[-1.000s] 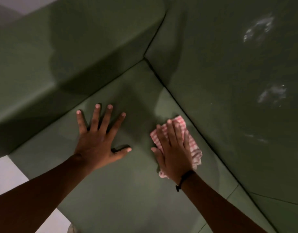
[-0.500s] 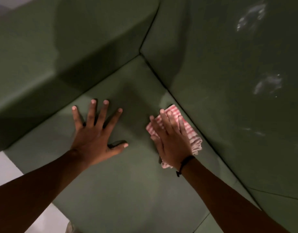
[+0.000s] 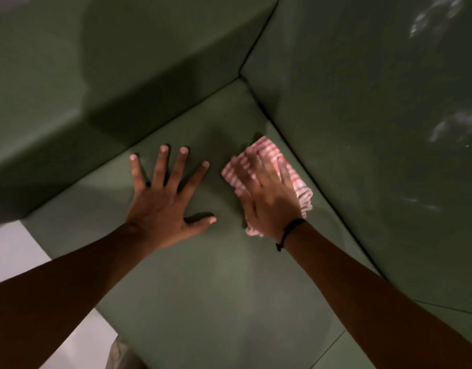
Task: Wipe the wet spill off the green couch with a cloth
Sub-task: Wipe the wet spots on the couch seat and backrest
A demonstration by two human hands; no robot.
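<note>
Right hand (image 3: 266,195) lies flat, palm down, on a pink-and-white checked cloth (image 3: 300,186), pressing it to the seat (image 3: 202,288) of a green couch (image 3: 149,62). Fingers are spread a little and blurred; they aren't curled round the fabric, just laid over it. Cloth is bunched under the palm, w/ edges showing beyond the fingertips, at the right side of the hand and by the heel near the wrist. A dark band (image 3: 289,231) circles the right wrist.

Left hand (image 3: 165,206) sits just beside it on bare seat, palm down, fingers fanned wide, thumb out toward the right hand. It holds nothing and isn't touching the cloth; a narrow strip of cushion shows between thumb tip and cloth edge. Both forearms reach in from the bottom corners.

Cloth lies near the seat's back-right part, close to the seam where seat meets backrest (image 3: 362,155), short of the corner where backrest meets the armrest. The seat around the hands looks matte; whether it's damp there can't be told. Pale, shiny smears (image 3: 453,123) mark the backrest up right, well apart from cloth and hands, w/ more such marks (image 3: 434,17) by the top right edge and fainter streaks lower down. Light floor (image 3: 13,251) shows at lower left, beyond the seat's edge.
</note>
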